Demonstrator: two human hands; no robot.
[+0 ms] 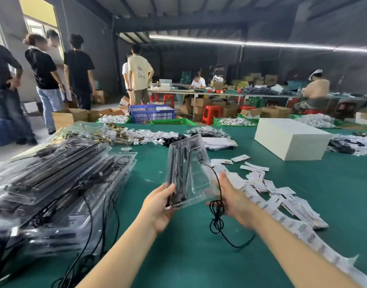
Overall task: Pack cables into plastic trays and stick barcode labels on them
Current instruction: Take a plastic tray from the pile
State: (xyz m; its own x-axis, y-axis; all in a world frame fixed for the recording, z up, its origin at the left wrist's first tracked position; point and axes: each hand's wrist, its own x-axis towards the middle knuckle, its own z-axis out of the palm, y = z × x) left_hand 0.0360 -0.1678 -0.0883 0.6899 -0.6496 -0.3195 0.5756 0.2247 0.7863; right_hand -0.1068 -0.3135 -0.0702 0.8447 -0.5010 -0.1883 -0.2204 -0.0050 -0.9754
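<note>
My left hand [160, 206] gripped the clear plastic tray [187, 173] above the green table [178, 256], my right hand [233, 201] lay open against its black cable [218, 217], barcode labels [282, 202] beside, their print unreadable.

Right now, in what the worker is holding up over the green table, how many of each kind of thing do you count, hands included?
Hands: 2, the left hand gripping the tray's near corner, the right hand at its other side
Clear plastic tray: 1
Black cable hanging loose from the tray: 1
Total: 4
</note>
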